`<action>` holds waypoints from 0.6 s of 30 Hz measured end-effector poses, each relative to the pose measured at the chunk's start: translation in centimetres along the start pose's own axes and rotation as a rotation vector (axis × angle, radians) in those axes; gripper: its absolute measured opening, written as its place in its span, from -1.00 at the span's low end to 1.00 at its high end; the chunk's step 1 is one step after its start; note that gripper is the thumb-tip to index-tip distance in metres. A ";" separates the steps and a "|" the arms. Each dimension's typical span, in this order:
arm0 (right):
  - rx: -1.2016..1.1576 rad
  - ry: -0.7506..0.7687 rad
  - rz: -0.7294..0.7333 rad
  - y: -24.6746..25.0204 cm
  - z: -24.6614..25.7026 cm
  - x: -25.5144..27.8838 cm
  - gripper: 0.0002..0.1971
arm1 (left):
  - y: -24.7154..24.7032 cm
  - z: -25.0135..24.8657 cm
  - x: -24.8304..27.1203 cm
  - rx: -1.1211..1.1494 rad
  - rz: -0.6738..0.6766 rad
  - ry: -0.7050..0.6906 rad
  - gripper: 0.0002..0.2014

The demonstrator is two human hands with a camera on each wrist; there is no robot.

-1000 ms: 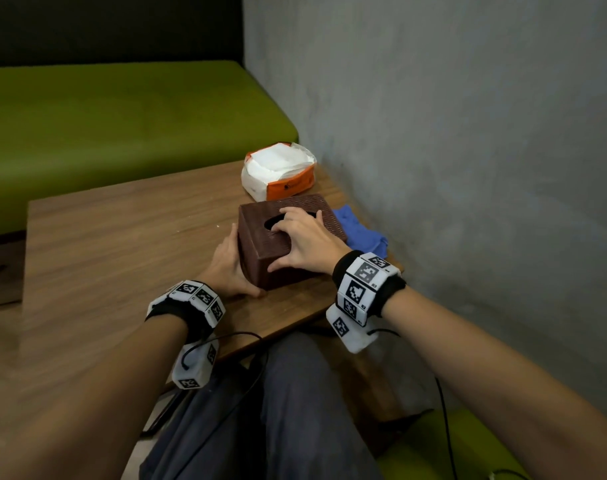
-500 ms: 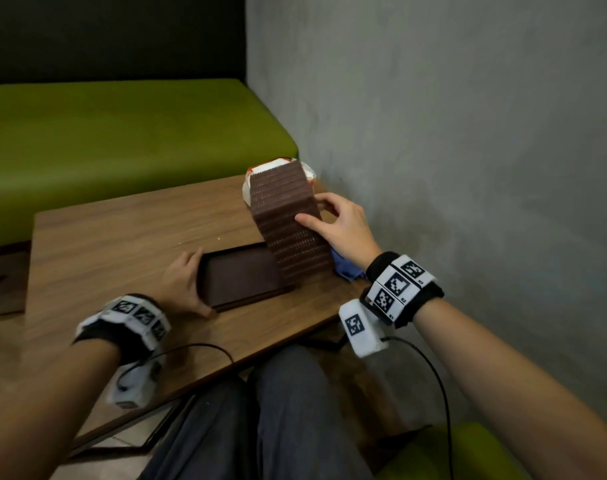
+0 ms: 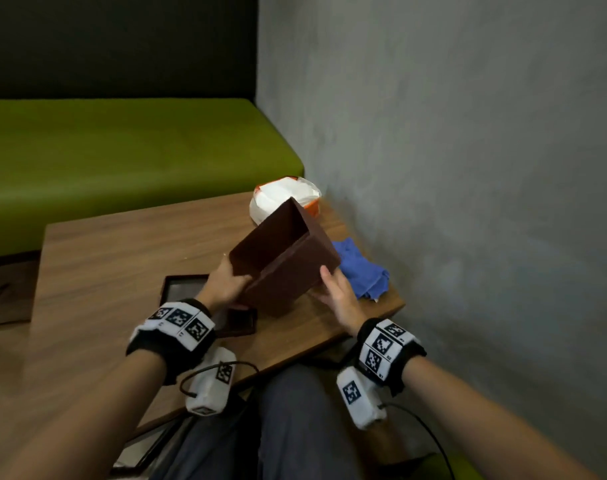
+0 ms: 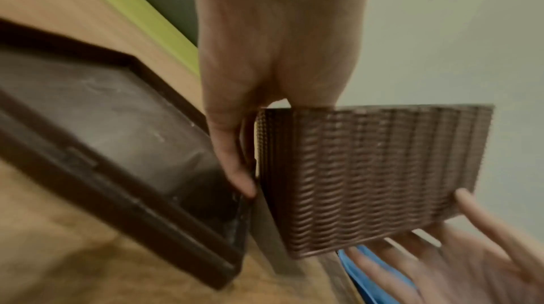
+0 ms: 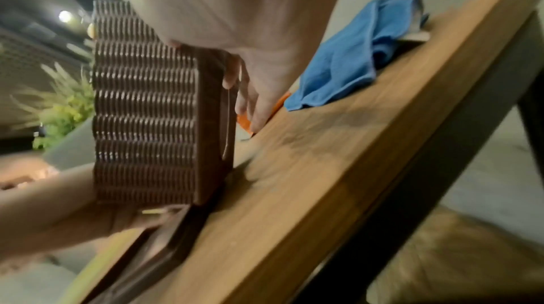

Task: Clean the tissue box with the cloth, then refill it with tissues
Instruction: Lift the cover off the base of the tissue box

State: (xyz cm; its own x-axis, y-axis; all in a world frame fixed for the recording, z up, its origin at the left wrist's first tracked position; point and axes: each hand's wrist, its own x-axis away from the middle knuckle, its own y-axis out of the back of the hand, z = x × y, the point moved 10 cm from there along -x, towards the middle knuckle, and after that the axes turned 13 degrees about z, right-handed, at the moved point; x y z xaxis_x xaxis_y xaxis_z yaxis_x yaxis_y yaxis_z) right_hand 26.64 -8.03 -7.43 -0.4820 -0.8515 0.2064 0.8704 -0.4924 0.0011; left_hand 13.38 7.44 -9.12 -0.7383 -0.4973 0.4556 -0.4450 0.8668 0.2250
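The brown woven tissue box cover (image 3: 288, 268) is lifted off the table and tilted, its hollow underside facing me. My left hand (image 3: 226, 285) grips its left wall, thumb along the edge in the left wrist view (image 4: 232, 157). My right hand (image 3: 336, 296) lies against the cover's right side with straight, spread fingers (image 4: 471, 251). The box's flat dark base (image 3: 181, 289) lies on the table under my left wrist. A crumpled blue cloth (image 3: 361, 271) sits right of the cover near the wall. A white and orange tissue pack (image 3: 284, 195) lies behind the cover.
The wooden table (image 3: 122, 254) ends close to my lap, with its right corner by the grey wall (image 3: 433, 168). A green bench (image 3: 122, 150) runs behind the table. Cables hang from both wrist cameras below the table edge.
The cover came off its base, was tipped up by my right hand, and is now turned over with its opening towards me. My left hand left the base and took hold of the cover.
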 end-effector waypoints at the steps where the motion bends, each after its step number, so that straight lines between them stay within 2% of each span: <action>1: -0.045 -0.020 -0.019 0.6 -0.2 0.2 -0.59 | 0.5 -0.1 0.1 -0.072 -0.063 -0.012 -0.47; 3: -0.139 -0.032 -0.068 2.2 -0.3 0.2 -0.68 | 1.0 -0.3 0.4 -0.127 -0.128 -0.040 -0.47; 5: -0.157 -0.025 -0.077 3.0 0.5 0.1 -0.58 | 0.9 -0.6 0.4 -0.115 -0.101 -0.072 -0.47; 7: -0.037 -0.053 -0.037 2.5 1.2 -0.4 -0.49 | 1.0 -1.5 0.8 -0.200 -0.109 -0.127 -0.61; 8: 0.049 -0.087 -0.039 2.2 1.1 -0.6 -0.46 | 1.4 -2.0 1.3 -0.269 -0.161 -0.164 -0.65; 10: 0.197 -0.159 -0.076 2.1 0.6 -0.9 -0.51 | 2.9 -2.0 2.1 -0.445 -0.291 -0.197 -0.58; 12: 0.248 -0.187 -0.125 2.2 0.2 -1.0 -0.62 | 3.3 0.2 1.8 -0.656 -0.265 -0.077 -0.55; 14: 0.304 -0.174 -0.160 2.4 0.2 -1.1 -0.66 | 3.1 3.9 1.2 -0.783 -0.120 0.108 -0.46; 16: 0.452 -0.174 -0.173 2.3 0.9 -1.0 -0.66 | 3.2 6.0 1.1 -0.849 -0.054 0.162 -0.42; 18: 0.587 -0.183 -0.157 2.2 1.1 -1.4 -0.64 | 3.8 6.5 1.4 -0.876 -0.064 0.158 -0.41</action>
State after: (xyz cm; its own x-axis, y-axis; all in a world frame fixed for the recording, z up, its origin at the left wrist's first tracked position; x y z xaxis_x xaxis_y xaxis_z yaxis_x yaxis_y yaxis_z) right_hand 29.30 -7.75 -6.67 -0.6284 -0.7070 0.3245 0.7262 -0.3836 0.5705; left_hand 7.38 9.84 -13.24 -0.6180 -0.5908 0.5186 0.1117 0.5871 0.8018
